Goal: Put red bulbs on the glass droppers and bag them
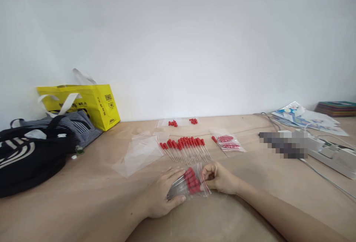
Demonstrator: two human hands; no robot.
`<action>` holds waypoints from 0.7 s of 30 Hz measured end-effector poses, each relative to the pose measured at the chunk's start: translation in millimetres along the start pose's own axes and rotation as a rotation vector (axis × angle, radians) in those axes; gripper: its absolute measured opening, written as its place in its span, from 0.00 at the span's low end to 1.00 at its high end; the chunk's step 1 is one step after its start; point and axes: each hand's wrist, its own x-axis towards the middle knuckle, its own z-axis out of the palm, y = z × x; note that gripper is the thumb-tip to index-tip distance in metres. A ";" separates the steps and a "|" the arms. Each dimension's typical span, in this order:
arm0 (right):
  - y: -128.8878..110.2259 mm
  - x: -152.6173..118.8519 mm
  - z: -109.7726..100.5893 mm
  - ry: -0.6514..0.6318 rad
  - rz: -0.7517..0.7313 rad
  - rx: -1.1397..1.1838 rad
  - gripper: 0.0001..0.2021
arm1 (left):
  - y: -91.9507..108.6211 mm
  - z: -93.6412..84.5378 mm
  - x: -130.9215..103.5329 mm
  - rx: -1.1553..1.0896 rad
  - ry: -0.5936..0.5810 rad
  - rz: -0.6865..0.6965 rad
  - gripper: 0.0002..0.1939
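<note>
A clear zip bag (190, 182) holding several red-topped droppers lies in front of me, its opening towards the right. My left hand (164, 192) is curved round the bag's left end, thumb below and fingers above. At the bag's opening, my right hand (218, 177) has its fingers closed on the edge. Just behind, a row of red-topped droppers (189, 149) is spread on the table. Flat clear bags (141, 153) lie to the left of that row, and filled bags (228, 142) with red tops lie to its right.
Farther back are small red bulbs (172, 123) on clear plastic. A yellow bag (102, 105), a striped bag (83, 127) and a black bag (33, 156) stand at left. On the right are a white power strip (333, 156), cables and printed packets (303, 116).
</note>
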 end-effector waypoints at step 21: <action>1.0 -5.8 1.3 0.144 -0.094 -0.349 0.10 | -17.6 -40.9 -11.7 -0.120 -0.242 0.037 0.32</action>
